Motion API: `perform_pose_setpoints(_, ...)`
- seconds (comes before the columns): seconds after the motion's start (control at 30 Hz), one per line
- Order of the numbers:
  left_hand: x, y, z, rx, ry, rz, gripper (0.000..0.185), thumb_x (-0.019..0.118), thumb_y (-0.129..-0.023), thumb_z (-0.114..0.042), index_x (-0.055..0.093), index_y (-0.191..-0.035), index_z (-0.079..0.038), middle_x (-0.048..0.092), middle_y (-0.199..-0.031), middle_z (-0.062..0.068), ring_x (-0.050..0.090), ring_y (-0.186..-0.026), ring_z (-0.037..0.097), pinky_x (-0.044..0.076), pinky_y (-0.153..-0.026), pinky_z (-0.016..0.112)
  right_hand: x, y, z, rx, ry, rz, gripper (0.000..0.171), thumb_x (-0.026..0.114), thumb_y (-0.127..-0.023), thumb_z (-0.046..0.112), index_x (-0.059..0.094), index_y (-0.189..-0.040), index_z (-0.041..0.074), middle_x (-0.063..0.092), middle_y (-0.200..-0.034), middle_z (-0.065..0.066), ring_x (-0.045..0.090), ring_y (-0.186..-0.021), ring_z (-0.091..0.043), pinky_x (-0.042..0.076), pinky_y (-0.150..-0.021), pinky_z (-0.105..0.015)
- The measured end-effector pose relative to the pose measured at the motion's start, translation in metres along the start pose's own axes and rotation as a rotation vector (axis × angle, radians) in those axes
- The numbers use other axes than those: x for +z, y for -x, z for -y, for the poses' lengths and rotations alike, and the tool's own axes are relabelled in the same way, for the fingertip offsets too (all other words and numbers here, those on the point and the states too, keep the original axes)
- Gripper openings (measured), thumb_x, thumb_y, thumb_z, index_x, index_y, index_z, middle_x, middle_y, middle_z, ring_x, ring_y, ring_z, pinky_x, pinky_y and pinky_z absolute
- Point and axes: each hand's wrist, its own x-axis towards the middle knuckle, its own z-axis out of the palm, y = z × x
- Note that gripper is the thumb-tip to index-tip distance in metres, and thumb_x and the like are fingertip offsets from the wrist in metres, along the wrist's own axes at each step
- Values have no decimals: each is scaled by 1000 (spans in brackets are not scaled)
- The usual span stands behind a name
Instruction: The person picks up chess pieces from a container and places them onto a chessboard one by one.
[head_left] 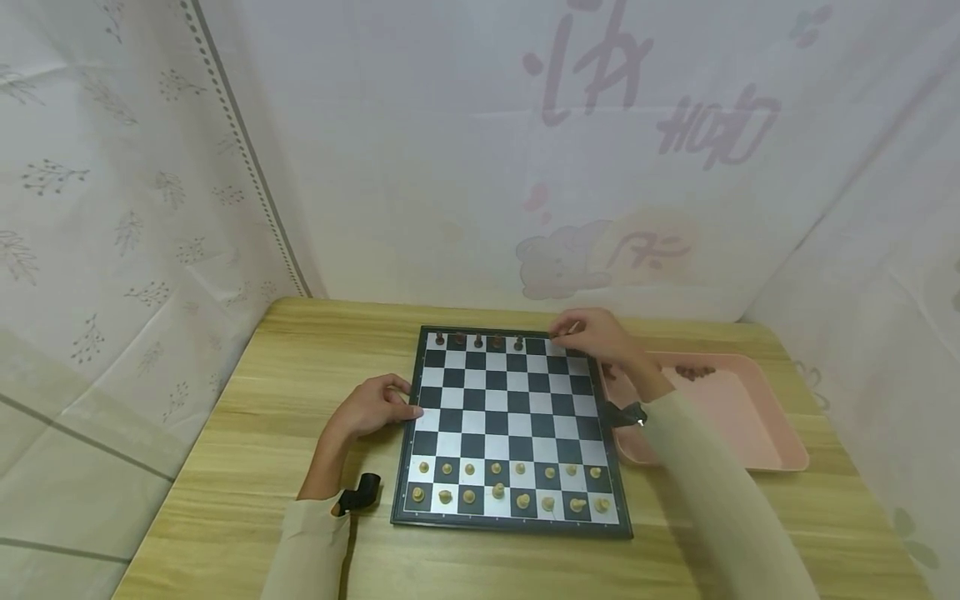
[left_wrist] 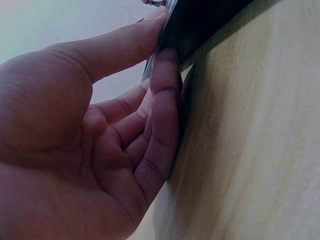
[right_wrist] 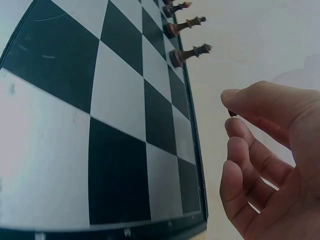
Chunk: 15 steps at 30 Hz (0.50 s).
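Although fingertips hide most of it, a small dark chess piece (right_wrist: 232,114) sits between the thumb and index finger of the right hand (head_left: 596,335), which pinches it with the other fingers loosely bent; its kind cannot be told. Just left of this pinch, five dark brown chess pieces (head_left: 478,341) stand along the far row of a black-framed, black-and-white checkered chessboard (head_left: 496,400), so the step in hand seems to be filling that row. The next move probably calls for setting the piece upright on a free square there, perhaps the dark one beside its nearest neighbour, without knocking that over. Well left of the pinch and nearer the person, the left hand (head_left: 372,406) grips the board's edge, thumb on top. Nearer still, cream chess pieces (head_left: 498,491) fill two rows; right of the pinch, more dark pieces (head_left: 695,372) lie in a shallow pink tray (head_left: 738,408).
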Motion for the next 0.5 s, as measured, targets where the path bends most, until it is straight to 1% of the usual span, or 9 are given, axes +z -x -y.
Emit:
perform_pose_setpoints(0.1,0,0,0,-1,1,-1,42,91,-92,-18,69,-122,2,66,-87,9,57,-79,23,44,-71,35,5,-6,2,-22,25,21,19,82,-99,15,82,-117,9,78,-109,-4,71,-99,-29,57,-86,-48)
perform_pose_setpoints(0.2,0,0,0,-1,5,-1,42,91,-92,-17,69,-122,2,66,-86,9,57,-79,23,44,-72,34,9,-11,3,-53,25,44,18,83,-97,14,83,-115,9,79,-106,-2,72,-95,-28,58,-83,-48)
perform_pose_setpoints(0.37,0,-1,0,-3,4,0,42,91,-92,-18,69,-122,2,66,-86,9,57,-79,23,44,-72,34,16,-16,3,-62,7,69,16,86,-95,13,84,-111,11,79,-102,0,71,-91,-24,58,-78,-43)
perform_pose_setpoints(0.5,0,-1,0,0,8,0,42,91,-92,-18,69,-122,2,66,-86,9,57,-79,23,44,-72,34,20,-21,1,-73,15,80,15,86,-94,12,84,-109,12,78,-101,0,70,-93,-23,58,-79,-41)
